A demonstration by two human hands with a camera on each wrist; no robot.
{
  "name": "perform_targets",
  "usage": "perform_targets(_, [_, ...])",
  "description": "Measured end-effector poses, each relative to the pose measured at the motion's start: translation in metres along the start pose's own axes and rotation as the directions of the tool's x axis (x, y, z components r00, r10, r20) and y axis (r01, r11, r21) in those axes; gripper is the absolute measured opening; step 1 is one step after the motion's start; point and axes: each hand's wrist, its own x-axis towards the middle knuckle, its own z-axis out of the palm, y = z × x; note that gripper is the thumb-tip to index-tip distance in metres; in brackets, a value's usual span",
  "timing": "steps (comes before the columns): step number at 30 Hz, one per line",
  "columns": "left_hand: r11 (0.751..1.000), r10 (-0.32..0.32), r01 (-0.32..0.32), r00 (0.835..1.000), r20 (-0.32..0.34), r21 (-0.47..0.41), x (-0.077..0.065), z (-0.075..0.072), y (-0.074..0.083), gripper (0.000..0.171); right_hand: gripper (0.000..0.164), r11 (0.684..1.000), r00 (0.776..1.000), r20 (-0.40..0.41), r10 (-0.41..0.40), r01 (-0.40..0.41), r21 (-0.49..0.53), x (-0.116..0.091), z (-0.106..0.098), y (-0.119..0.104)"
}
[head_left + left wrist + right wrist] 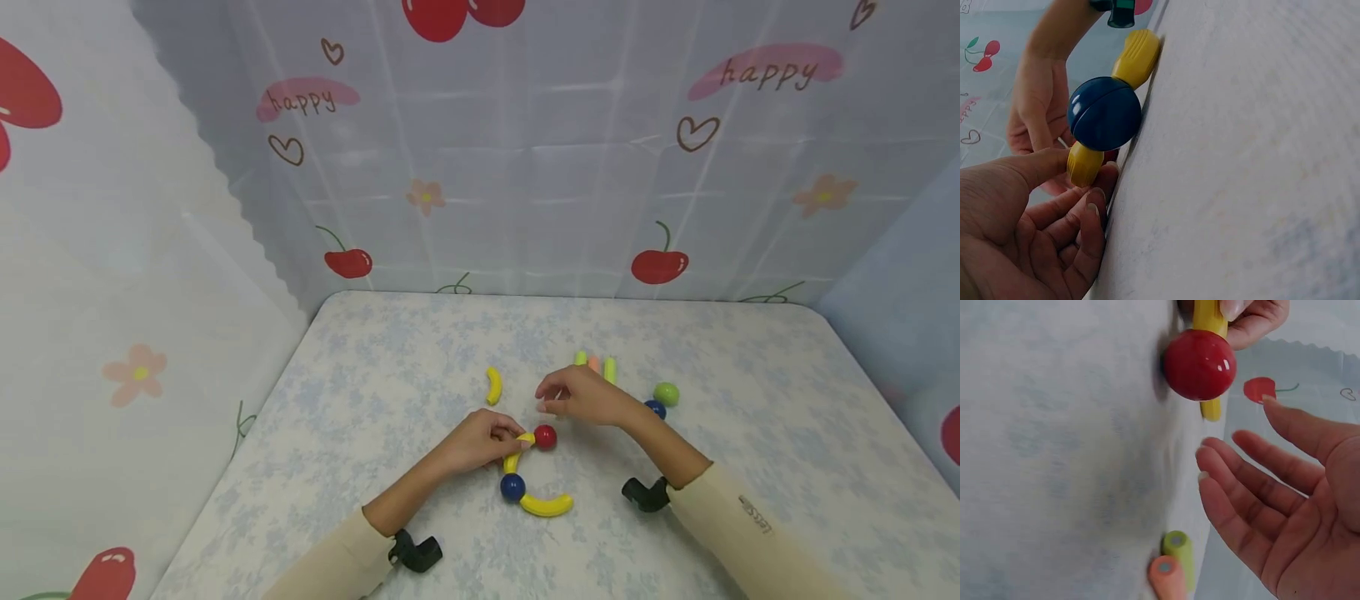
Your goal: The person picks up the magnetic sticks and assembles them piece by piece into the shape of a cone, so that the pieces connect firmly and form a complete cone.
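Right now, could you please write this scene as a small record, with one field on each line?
Left hand: pinches the curved yellow piece
Right hand: holds nothing, near the red ball
Row: red ball, curved yellow piece, blue ball, lower yellow piece
Left of right hand: small yellow piece
Behind right hand: green sticks, orange stick, partly hidden
By right forearm: green ball, second blue ball
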Motion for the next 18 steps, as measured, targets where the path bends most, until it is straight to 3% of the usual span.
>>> perform_targets(4, [1.0, 0.006, -0.006, 1.0, -0.009, 0.013, 0.0, 0.0, -0.001, 0.019, 0.015, 0.999, 0.998, -0.059, 0.026, -0.028, -0.032, 0.02, -0.004, -0.006])
perform_targets(18, [1.0, -0.02, 0.02, 0.999, 0.042, 0.0, 0.001, -0.007, -0.007, 0.018, 0.016, 0.984, 0.992, -0.042, 0.122, -0.126, -0.125, 0.073, 0.009, -0.018])
